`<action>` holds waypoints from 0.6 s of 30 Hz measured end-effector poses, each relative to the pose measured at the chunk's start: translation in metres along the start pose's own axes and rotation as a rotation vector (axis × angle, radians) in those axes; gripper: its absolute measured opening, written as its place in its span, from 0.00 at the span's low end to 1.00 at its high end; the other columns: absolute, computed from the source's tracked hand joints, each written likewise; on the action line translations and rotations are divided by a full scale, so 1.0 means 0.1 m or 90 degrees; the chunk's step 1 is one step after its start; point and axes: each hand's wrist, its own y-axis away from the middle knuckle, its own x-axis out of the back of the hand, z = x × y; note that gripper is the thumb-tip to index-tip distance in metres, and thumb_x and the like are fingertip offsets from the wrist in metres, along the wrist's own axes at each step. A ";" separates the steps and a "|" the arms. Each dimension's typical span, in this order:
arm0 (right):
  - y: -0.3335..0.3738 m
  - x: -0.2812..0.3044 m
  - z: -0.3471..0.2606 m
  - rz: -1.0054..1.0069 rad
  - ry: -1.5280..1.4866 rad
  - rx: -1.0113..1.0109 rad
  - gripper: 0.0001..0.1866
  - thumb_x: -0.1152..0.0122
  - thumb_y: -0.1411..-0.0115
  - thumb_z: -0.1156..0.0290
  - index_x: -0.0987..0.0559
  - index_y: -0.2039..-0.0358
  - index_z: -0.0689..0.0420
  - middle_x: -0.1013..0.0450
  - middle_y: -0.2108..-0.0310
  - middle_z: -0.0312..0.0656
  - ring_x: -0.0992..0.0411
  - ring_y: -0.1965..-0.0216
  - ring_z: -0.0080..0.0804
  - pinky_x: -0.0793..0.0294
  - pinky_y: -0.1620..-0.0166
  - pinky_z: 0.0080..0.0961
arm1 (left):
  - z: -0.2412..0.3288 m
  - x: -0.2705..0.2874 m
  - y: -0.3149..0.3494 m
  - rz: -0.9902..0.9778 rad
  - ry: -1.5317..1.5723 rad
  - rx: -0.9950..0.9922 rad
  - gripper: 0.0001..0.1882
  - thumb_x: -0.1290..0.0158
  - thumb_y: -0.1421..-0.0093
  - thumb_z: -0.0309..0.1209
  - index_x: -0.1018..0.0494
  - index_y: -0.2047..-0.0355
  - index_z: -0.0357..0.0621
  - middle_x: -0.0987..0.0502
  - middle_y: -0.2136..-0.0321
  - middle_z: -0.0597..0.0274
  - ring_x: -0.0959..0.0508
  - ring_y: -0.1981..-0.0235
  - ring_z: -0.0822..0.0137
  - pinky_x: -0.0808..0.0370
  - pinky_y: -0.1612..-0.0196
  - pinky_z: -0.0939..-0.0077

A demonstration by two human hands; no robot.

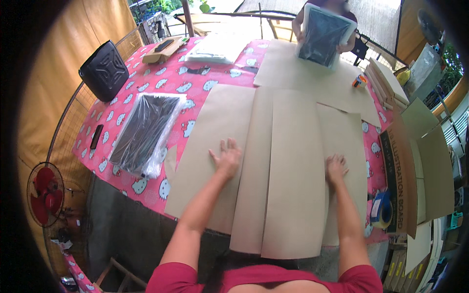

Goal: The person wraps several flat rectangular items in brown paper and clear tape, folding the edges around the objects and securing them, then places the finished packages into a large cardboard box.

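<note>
A large brown cardboard sheet (293, 180) lies before me, its long panels running away from my body. Two middle panels stand slightly raised, overlap, and reach past the table's near edge. My left hand (227, 158) rests with spread fingers on the left panel (207, 127), beside a fold. On the right, my right hand (336, 168) presses near the edge of the raised panel, over the right panel (348, 141); its fingers are extended and nothing shows in them. Beyond lies another flat cardboard piece (283, 66), partly under the near one.
Left on the pink patterned tablecloth (168, 80) are a plastic-wrapped dark panel (146, 129), a small dark bar (96, 136) and a black canister (104, 71). Right are a blue tape roll (381, 209) and an open carton (435, 176). Opposite, a person holds a wrapped panel (323, 39).
</note>
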 end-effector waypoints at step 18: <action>-0.10 -0.38 -1.25 -0.147 0.091 0.500 0.32 0.54 0.38 0.61 0.48 0.37 0.62 0.51 0.37 0.55 0.55 0.34 0.45 0.56 0.36 0.37 | 0.77 -0.65 0.67 0.209 -0.353 0.173 0.38 0.59 0.38 0.41 0.64 0.35 0.40 0.72 0.36 0.39 0.71 0.36 0.38 0.70 0.43 0.29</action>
